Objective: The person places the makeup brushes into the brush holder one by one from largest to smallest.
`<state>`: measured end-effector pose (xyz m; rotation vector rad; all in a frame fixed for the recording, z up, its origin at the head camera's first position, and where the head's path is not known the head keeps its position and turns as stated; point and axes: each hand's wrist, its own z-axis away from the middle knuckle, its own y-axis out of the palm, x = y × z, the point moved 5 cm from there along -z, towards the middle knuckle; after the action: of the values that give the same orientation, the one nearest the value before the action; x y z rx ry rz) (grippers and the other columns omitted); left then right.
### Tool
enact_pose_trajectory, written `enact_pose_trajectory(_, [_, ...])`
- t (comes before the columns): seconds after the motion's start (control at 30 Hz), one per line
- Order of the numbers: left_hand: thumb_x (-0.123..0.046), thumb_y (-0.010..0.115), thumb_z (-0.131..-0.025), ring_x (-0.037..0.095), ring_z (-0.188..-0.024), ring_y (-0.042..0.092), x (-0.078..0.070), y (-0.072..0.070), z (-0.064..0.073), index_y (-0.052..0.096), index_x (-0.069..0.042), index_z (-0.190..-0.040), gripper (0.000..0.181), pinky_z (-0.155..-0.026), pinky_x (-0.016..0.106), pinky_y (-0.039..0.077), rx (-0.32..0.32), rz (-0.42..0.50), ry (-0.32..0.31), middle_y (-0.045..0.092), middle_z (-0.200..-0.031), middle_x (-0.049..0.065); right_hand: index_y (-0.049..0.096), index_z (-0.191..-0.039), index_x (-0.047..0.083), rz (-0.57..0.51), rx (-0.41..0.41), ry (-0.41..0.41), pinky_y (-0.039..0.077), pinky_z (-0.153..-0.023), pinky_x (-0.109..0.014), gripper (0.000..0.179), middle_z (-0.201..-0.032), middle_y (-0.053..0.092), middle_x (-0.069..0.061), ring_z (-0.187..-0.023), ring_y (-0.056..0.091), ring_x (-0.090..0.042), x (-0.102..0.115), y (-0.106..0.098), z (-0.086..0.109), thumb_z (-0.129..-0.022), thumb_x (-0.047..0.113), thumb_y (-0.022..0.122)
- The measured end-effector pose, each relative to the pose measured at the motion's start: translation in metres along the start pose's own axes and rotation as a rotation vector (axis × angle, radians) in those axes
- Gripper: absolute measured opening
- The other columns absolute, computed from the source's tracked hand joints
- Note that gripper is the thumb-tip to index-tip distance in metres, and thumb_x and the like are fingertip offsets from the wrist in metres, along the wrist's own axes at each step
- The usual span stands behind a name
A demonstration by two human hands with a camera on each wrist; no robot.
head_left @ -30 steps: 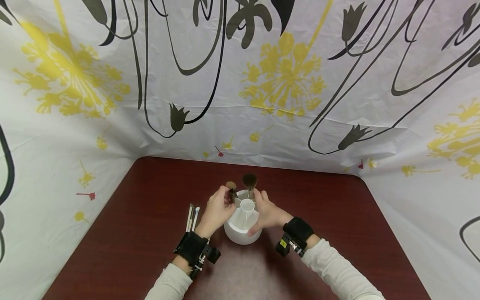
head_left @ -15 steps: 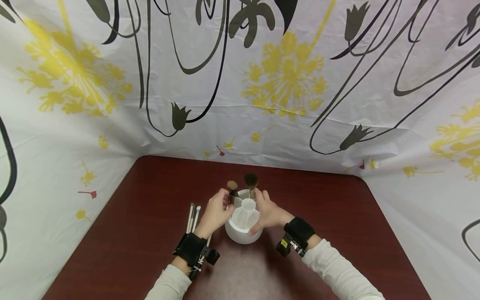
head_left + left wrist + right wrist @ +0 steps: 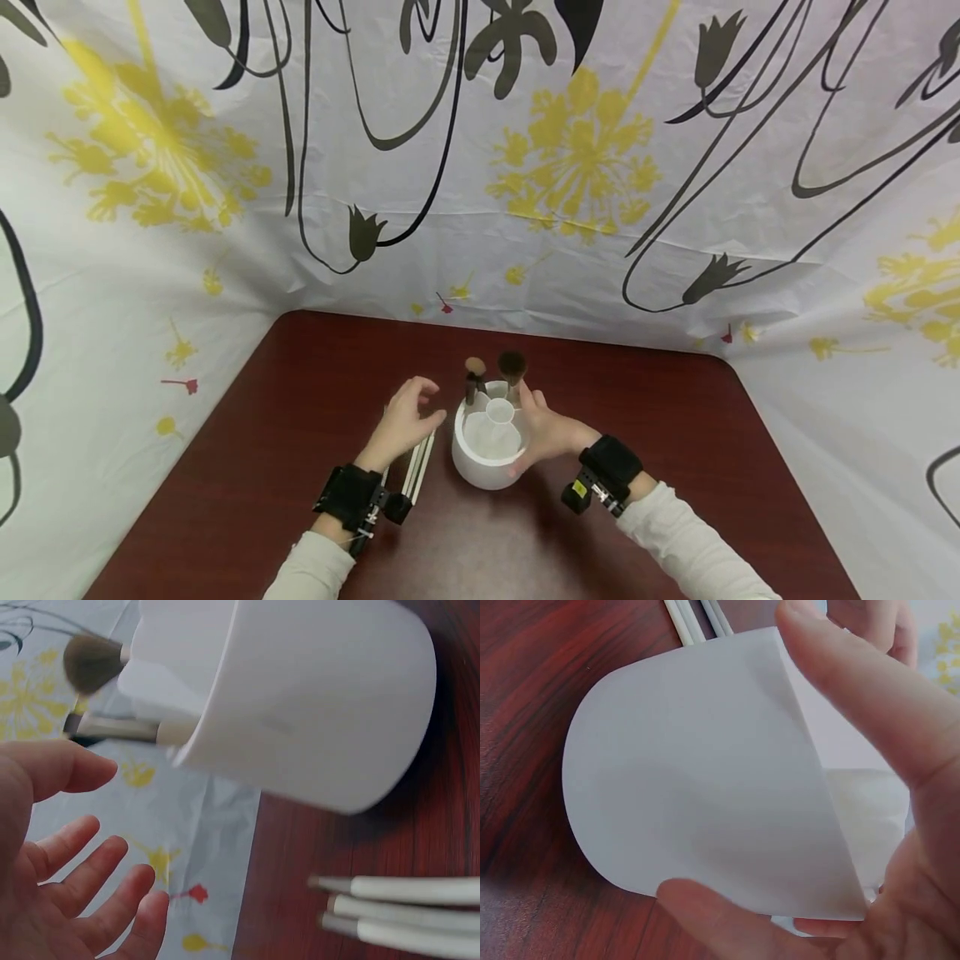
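A white round brush holder (image 3: 480, 468) with petal-shaped compartments stands upright on the table. My right hand (image 3: 551, 432) grips its right side, the thumb crossing the rim in the right wrist view and a finger lying along the wall. Makeup brushes stand at its back: one with a tan head (image 3: 475, 367) and one with a wide dark head (image 3: 512, 365). A flat-tipped brush (image 3: 135, 729) leans over the rim in the left wrist view. My left hand (image 3: 401, 423) hovers left of the holder, fingers spread and loosely bent, holding nothing.
Several pale-handled brushes (image 3: 420, 891) lie side by side on the dark red wooden table (image 3: 315, 400), below and beside my left hand. A white cloth with a flower print (image 3: 435, 183) hangs behind the table and along its sides.
My left hand has let go at the holder's back left rim and moved left and toward me. The tan-headed brush stays in the holder. My right hand keeps its grip.
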<state>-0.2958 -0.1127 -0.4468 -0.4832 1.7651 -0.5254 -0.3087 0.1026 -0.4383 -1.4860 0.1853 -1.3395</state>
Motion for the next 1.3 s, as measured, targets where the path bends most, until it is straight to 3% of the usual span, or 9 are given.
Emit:
enact_pose_trajectory(0.23, [-0.013,0.062,-0.083,0.029,-0.101,0.053,0.017,-0.015,0.003,0.053,-0.005,-0.11,0.03,-0.079,0.041,0.047,0.013,-0.006,-0.071,0.054,-0.111,0.015,-0.004,-0.14,-0.008,-0.014,0.023,0.071,0.033,-0.098,-0.049,0.13,-0.141,0.009,-0.031,-0.131,0.017,-0.038,-0.002,-0.004,0.01,-0.055,0.032,0.086])
enact_pose_trajectory(0.33, [-0.014,0.061,-0.084,0.029,-0.101,0.053,0.026,-0.018,0.005,0.052,-0.004,-0.111,0.03,-0.079,0.042,0.046,0.01,-0.014,-0.098,0.054,-0.112,0.014,-0.001,-0.138,-0.011,0.001,-0.005,0.069,0.036,-0.096,-0.049,0.128,-0.138,0.013,-0.031,-0.128,0.021,-0.039,-0.003,-0.009,0.009,-0.054,0.033,0.086])
enact_pose_trajectory(0.53, [-0.014,0.055,-0.088,0.03,-0.096,0.055,0.044,-0.028,0.007,0.052,0.001,-0.11,0.027,-0.077,0.042,0.046,-0.02,-0.024,-0.15,0.053,-0.108,0.017,0.003,-0.137,-0.002,-0.082,-0.084,-0.078,0.03,-0.098,-0.053,0.124,-0.133,0.016,-0.027,-0.125,0.019,-0.037,-0.003,-0.015,-0.001,-0.052,0.027,0.088])
enact_pose_trajectory(0.67, [-0.014,0.05,-0.09,0.029,-0.093,0.055,0.058,-0.034,0.008,0.053,0.001,-0.109,0.024,-0.075,0.041,0.046,-0.024,-0.039,-0.214,0.054,-0.106,0.017,0.004,-0.14,0.006,-0.114,-0.057,-0.201,0.023,-0.099,-0.059,0.123,-0.138,0.012,-0.023,-0.128,0.015,-0.037,-0.002,-0.012,-0.003,-0.052,0.025,0.088])
enact_pose_trajectory(0.77, [-0.015,0.048,-0.091,0.029,-0.095,0.055,0.065,-0.036,0.009,0.053,0.001,-0.11,0.025,-0.078,0.043,0.045,-0.025,-0.046,-0.248,0.054,-0.105,0.017,0.009,-0.141,0.008,-0.099,-0.054,-0.224,0.024,-0.1,-0.056,0.121,-0.14,0.017,-0.019,-0.129,0.019,-0.034,-0.001,-0.011,-0.004,-0.052,0.027,0.088])
enact_pose_trajectory(0.9, [-0.017,0.048,-0.091,0.03,-0.095,0.054,0.069,-0.037,0.011,0.052,0.001,-0.11,0.026,-0.078,0.043,0.044,-0.019,-0.049,-0.266,0.054,-0.106,0.017,0.016,-0.14,0.009,-0.051,-0.079,-0.187,0.032,-0.096,-0.049,0.117,-0.129,0.029,-0.017,-0.121,0.031,-0.031,-0.003,-0.013,-0.004,-0.051,0.032,0.088])
enact_pose_trajectory(1.03, [-0.016,0.051,-0.089,0.031,-0.094,0.054,0.072,-0.035,0.012,0.051,0.002,-0.109,0.027,-0.077,0.044,0.044,-0.003,-0.085,-0.262,0.053,-0.106,0.019,0.016,-0.137,0.007,0.022,-0.091,-0.169,0.038,-0.091,-0.043,0.119,-0.118,0.03,-0.015,-0.113,0.035,-0.028,-0.005,-0.012,-0.004,-0.048,0.038,0.088])
enact_pose_trajectory(1.3, [-0.014,0.063,-0.082,0.032,-0.084,0.053,0.081,-0.019,0.017,0.048,0.006,-0.112,0.039,-0.068,0.041,0.045,0.083,-0.205,-0.267,0.046,-0.11,0.026,0.018,-0.139,0.004,0.018,-0.09,-0.201,0.028,-0.1,-0.051,0.122,-0.136,0.023,-0.02,-0.126,0.023,-0.031,-0.007,-0.01,-0.008,-0.046,0.04,0.088])
